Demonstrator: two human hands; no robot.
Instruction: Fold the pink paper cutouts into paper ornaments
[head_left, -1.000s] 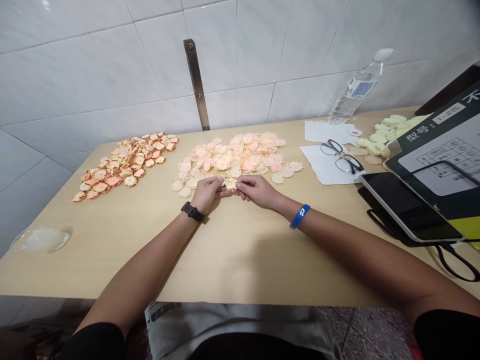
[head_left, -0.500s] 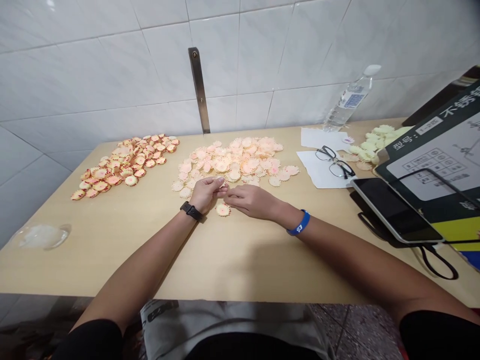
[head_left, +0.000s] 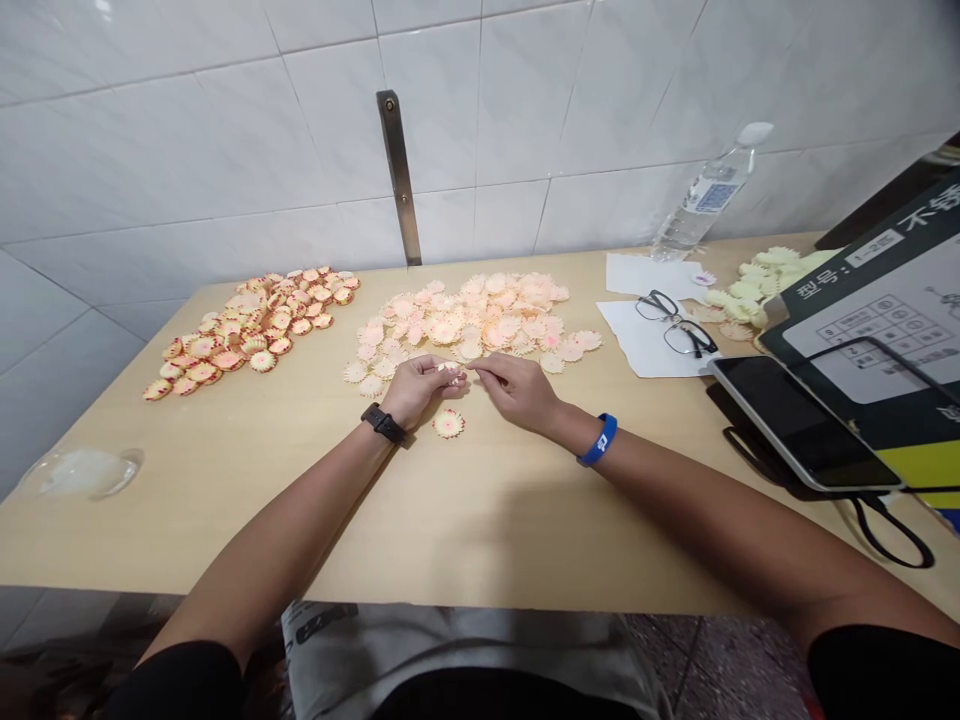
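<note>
Thumb and fingers of my left hand (head_left: 417, 391) pinch a small pale, scalloped flower piece (head_left: 451, 372), mostly covered by the fingers. My right hand (head_left: 520, 391) is curled, its fingertips pressed together close to the edge of that piece; whether anything tiny is between them I cannot make out. Below the hands, one round flower piece (head_left: 449, 424) with a pink centre and reddish rim lies flat on the table. Just behind them spreads a loose pile of pale pink and cream flower pieces (head_left: 465, 318).
At the back left is a heap of red-edged flower pieces (head_left: 251, 335). A clear dish with white contents (head_left: 86, 472) sits at left. To the right are a water bottle (head_left: 709, 195), glasses (head_left: 686, 338) on white paper (head_left: 630, 345), pale green pieces (head_left: 757, 285), a phone (head_left: 799, 425) and a printed box (head_left: 892, 300).
My right hand has drawn slightly up and to the right, opening a small gap. The piece in my left hand shows more. The lone flower piece on the table is less covered.
</note>
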